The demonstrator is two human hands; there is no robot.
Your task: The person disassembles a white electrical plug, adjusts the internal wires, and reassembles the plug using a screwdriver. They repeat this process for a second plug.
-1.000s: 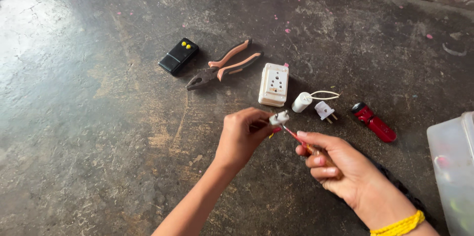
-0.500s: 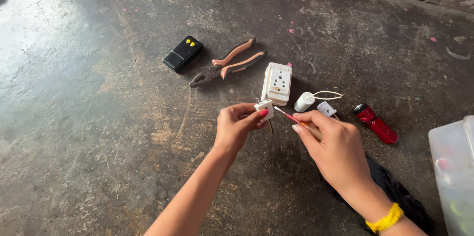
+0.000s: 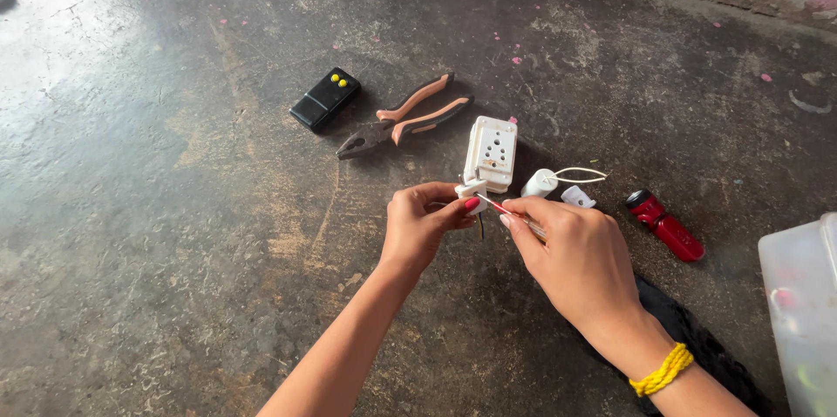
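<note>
The small white plug part (image 3: 472, 189) sits pinched between the fingertips of my left hand (image 3: 420, 225), raised above the floor just in front of the white socket box (image 3: 491, 153). I judge it light, rigid and slippery; grip it by its flat sides. My right hand (image 3: 575, 260) is closed around a thin red-handled screwdriver (image 3: 510, 212), tip at the part. Pliers (image 3: 403, 116), a black switch unit (image 3: 324, 99) and a red torch (image 3: 664, 225) lie nearby.
</note>
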